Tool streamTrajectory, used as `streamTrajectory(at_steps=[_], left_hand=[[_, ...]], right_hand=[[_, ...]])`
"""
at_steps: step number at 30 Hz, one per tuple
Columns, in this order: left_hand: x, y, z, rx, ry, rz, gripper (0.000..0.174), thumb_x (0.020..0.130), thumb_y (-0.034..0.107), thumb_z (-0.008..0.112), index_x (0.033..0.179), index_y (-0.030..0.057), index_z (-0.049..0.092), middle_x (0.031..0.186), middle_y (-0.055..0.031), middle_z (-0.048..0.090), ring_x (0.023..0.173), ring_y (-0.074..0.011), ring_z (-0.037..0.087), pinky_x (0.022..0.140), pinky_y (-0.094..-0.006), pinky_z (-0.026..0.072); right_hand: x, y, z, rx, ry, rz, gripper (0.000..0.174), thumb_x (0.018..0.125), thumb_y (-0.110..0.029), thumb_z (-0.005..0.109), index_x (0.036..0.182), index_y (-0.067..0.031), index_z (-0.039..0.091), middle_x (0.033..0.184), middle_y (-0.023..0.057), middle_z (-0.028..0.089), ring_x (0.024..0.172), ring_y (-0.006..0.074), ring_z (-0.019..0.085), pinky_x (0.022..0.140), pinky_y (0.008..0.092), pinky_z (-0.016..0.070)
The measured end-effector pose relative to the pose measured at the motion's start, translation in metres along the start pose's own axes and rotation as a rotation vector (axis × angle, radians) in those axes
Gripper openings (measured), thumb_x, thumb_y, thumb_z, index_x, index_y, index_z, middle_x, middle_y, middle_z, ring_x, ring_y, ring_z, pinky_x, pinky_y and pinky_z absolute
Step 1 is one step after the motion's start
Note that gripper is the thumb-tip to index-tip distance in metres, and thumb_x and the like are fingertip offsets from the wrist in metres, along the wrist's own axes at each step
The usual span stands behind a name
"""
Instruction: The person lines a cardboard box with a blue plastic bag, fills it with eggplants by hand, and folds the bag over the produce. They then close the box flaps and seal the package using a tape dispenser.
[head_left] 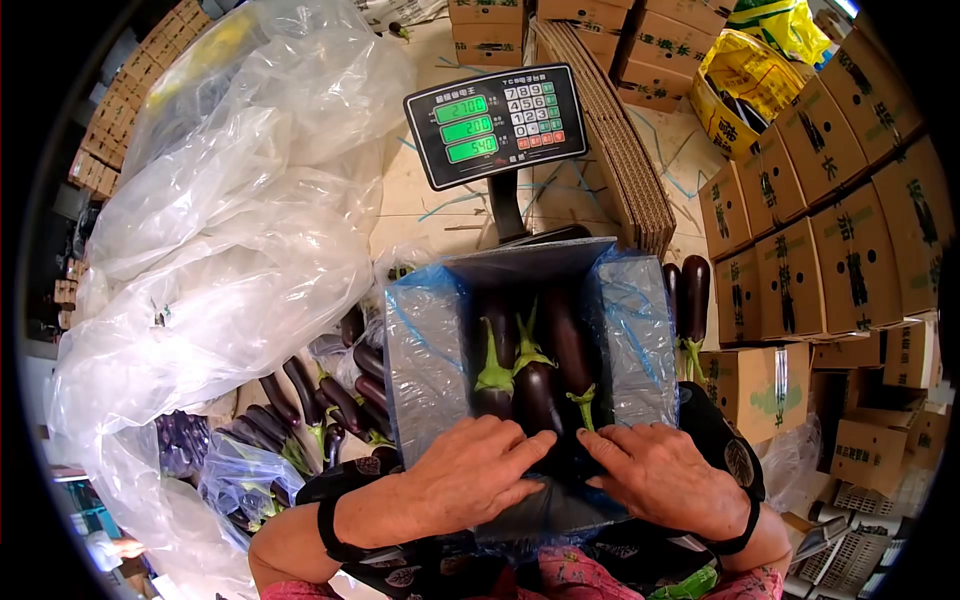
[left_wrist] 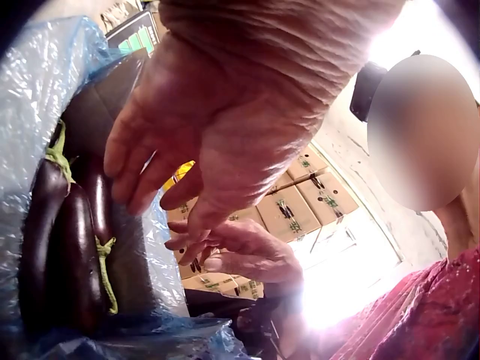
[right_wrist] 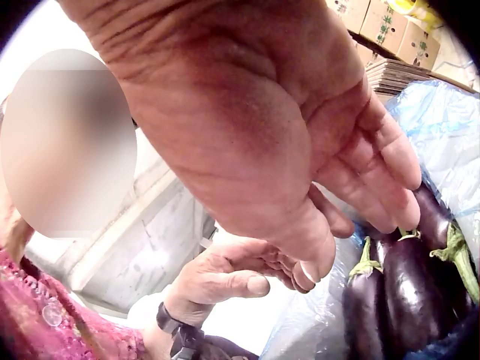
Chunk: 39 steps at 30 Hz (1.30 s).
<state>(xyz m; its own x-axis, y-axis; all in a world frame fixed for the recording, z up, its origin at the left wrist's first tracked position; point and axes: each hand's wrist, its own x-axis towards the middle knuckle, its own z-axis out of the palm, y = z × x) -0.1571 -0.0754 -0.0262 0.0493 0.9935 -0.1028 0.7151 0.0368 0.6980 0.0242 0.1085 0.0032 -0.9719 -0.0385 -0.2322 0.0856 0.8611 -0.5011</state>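
Observation:
An open box lined with blue plastic film (head_left: 428, 345) holds several dark purple eggplants (head_left: 563, 340) with green stems, also visible in the left wrist view (left_wrist: 77, 255) and the right wrist view (right_wrist: 412, 296). Over the near end of the box, my left hand (head_left: 462, 474) and my right hand (head_left: 655, 473) hover side by side, fingers slightly bent and pointing at the eggplants. Neither hand grips anything. In the wrist views the palms of the left hand (left_wrist: 225, 142) and right hand (right_wrist: 255, 127) face the box; whether fingertips touch an eggplant cannot be told.
Behind the box stands a scale display (head_left: 497, 125) with green readouts. Large clear plastic sheeting (head_left: 250, 210) and loose eggplants (head_left: 345, 405) lie to the left. Stacked cartons (head_left: 840, 235), flattened cardboard (head_left: 610, 140) and a yellow bag (head_left: 740, 90) are on the right and behind.

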Motion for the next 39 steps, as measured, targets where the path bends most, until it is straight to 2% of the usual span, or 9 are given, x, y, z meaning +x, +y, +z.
streamTrajectory(at_steps=[6,12,14,19,22,28,31,35,39], left_hand=[[0.003,-0.006,-0.009,0.026,-0.015,-0.093,0.048,0.086,0.028,0.068,0.125,0.0025,0.055,0.093,-0.0157,0.06,0.089,-0.0355,0.058,0.079,-0.0417,0.0483],[-0.004,-0.034,-0.027,0.036,0.356,-0.141,0.041,0.086,0.022,0.069,0.121,0.0023,0.06,0.101,-0.0212,0.066,0.093,-0.0418,0.062,0.081,-0.0454,0.0517],[-0.003,-0.039,-0.038,-0.062,0.385,-0.294,0.036,0.087,0.019,0.067,0.118,-0.0006,0.062,0.102,-0.0216,0.066,0.094,-0.0404,0.063,0.082,-0.0431,0.0512],[-0.007,-0.067,-0.05,-0.025,0.668,-0.39,0.04,0.086,0.02,0.067,0.12,0.0005,0.061,0.11,-0.0198,0.063,0.101,-0.0337,0.063,0.086,-0.0394,0.0493],[-0.011,-0.078,-0.05,-0.055,0.72,-0.462,0.042,0.09,0.018,0.065,0.128,0.0012,0.06,0.127,-0.014,0.059,0.114,-0.0265,0.06,0.095,-0.0364,0.0489],[-0.003,-0.097,-0.047,0.183,0.749,-0.386,0.05,0.089,0.024,0.067,0.133,0.002,0.056,0.128,-0.0156,0.058,0.122,-0.0275,0.055,0.103,-0.0401,0.0423],[0.005,-0.11,-0.045,0.235,0.758,-0.376,0.055,0.088,0.026,0.067,0.136,0.004,0.054,0.13,-0.0177,0.057,0.123,-0.0295,0.054,0.104,-0.0397,0.0411],[0.019,-0.125,-0.052,0.175,0.668,-0.454,0.061,0.086,0.028,0.069,0.14,0.0052,0.05,0.133,-0.0214,0.057,0.125,-0.033,0.054,0.102,-0.0398,0.0434],[0.027,-0.134,-0.054,0.081,0.571,-0.514,0.065,0.084,0.031,0.072,0.139,0.0044,0.05,0.122,-0.024,0.062,0.116,-0.0376,0.059,0.096,-0.0409,0.0475]], right_hand=[[0.001,0.002,0.005,-0.025,-0.006,0.01,0.049,0.083,-0.023,0.072,0.123,0.0009,0.056,0.089,0.0121,0.063,0.078,0.0293,0.066,0.07,0.0391,0.0522],[0.001,0.005,0.005,-0.025,0.003,0.036,0.045,0.083,-0.023,0.071,0.119,0.0002,0.056,0.083,0.0131,0.063,0.076,0.0319,0.066,0.066,0.0405,0.0521],[0.0,0.008,0.006,-0.022,0.009,0.054,0.044,0.083,-0.023,0.071,0.117,0.0003,0.056,0.081,0.0136,0.064,0.077,0.0336,0.066,0.066,0.0422,0.052],[0.001,0.019,0.005,-0.041,-0.001,0.139,0.035,0.086,-0.022,0.069,0.113,-0.003,0.056,0.08,0.018,0.064,0.076,0.0402,0.065,0.067,0.0456,0.0517],[-0.001,0.029,0.004,-0.013,0.083,0.186,0.035,0.088,-0.023,0.068,0.113,-0.0014,0.059,0.087,0.02,0.067,0.079,0.0402,0.066,0.069,0.0463,0.0519],[0.009,0.061,0.002,0.287,0.373,0.285,0.041,0.09,-0.024,0.066,0.12,0.0031,0.061,0.109,0.025,0.065,0.086,0.0362,0.067,0.076,0.0411,0.0528],[0.017,0.068,-0.001,0.218,0.513,0.214,0.043,0.089,-0.025,0.066,0.12,0.0047,0.06,0.121,0.0228,0.061,0.089,0.0348,0.067,0.079,0.0405,0.053],[0.043,0.077,-0.018,0.159,0.548,0.198,0.052,0.088,-0.026,0.069,0.128,0.0039,0.054,0.126,0.0224,0.059,0.097,0.0316,0.066,0.085,0.0397,0.0517],[0.085,0.105,-0.023,0.24,0.402,0.334,0.072,0.081,-0.033,0.074,0.135,0.0078,0.048,0.133,0.0284,0.054,0.113,0.0397,0.061,0.096,0.0428,0.0478]])
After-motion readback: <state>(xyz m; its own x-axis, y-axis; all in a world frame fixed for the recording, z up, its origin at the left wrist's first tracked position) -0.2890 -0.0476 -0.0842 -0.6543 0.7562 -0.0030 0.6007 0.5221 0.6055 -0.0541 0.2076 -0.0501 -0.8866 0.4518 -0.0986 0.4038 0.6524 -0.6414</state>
